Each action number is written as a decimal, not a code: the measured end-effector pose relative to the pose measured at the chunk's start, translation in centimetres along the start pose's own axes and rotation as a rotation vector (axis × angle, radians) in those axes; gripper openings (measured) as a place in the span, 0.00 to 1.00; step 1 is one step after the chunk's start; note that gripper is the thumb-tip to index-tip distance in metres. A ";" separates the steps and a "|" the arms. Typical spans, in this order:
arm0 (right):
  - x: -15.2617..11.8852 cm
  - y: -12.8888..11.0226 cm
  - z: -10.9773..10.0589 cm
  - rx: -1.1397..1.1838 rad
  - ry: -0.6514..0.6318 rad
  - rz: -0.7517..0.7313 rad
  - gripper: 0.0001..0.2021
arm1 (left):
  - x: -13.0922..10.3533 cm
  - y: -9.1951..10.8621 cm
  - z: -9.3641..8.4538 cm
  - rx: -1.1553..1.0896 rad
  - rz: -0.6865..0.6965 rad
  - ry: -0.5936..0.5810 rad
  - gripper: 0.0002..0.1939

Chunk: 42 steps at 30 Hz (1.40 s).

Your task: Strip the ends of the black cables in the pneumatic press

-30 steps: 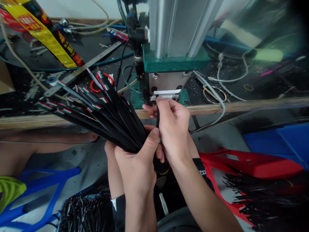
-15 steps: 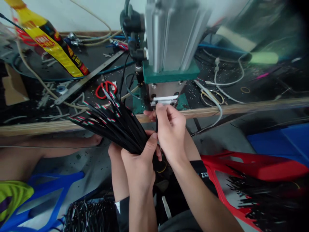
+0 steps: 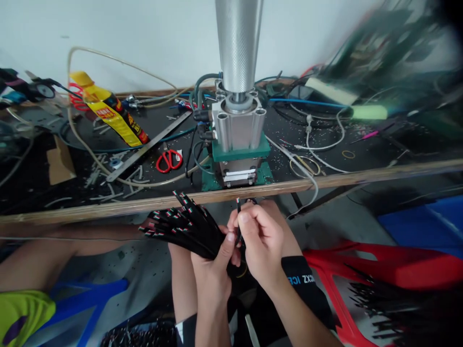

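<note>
Our left grip (image 3: 210, 270) and our right grip (image 3: 262, 239) are both closed on things. Biggest is the long worktop (image 3: 108, 208) in front of us. On it stands a tall metal machine (image 3: 235, 132). Next comes the bunch of black wires (image 3: 188, 224), held in our left grip, near the worktop's edge. Smallest is one black wire (image 3: 238, 207), pinched in our right grip, its red, white and green end poking up.

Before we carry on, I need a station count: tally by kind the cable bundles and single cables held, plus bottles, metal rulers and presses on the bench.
Cable bundle, left hand: 1
Single cable, right hand: 1
Yellow bottle: 1
Metal ruler: 1
Press: 1
Total: 5
</note>
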State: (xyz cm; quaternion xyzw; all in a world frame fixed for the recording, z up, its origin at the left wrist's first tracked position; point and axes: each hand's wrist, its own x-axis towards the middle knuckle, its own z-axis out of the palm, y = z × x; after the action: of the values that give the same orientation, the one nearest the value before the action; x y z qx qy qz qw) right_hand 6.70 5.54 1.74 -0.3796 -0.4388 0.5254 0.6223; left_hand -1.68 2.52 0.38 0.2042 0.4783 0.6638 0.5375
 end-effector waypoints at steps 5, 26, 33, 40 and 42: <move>0.4 0.4 0.0 0.332 0.026 0.130 0.26 | 0.0 -0.3 -0.5 -0.035 0.001 -0.096 0.16; 2.6 0.1 -1.8 0.291 -0.216 0.432 0.23 | -0.6 -0.2 -0.9 -0.041 -0.083 -0.149 0.19; 2.4 0.1 -1.0 0.087 0.043 0.321 0.24 | -0.8 0.4 -0.3 0.027 -0.095 -0.224 0.16; 4.7 1.2 0.0 -0.035 0.144 0.188 0.23 | 1.3 0.4 0.2 -0.036 -0.007 -0.307 0.16; 5.6 1.5 0.2 -0.039 0.139 0.181 0.22 | 2.1 0.3 0.4 -0.044 0.010 -0.303 0.15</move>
State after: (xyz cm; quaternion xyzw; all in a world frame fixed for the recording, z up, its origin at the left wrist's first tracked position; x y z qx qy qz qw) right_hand 6.35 11.34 1.20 -0.4652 -0.3685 0.5434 0.5937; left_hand -2.24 4.60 0.27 0.2928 0.3759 0.6385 0.6044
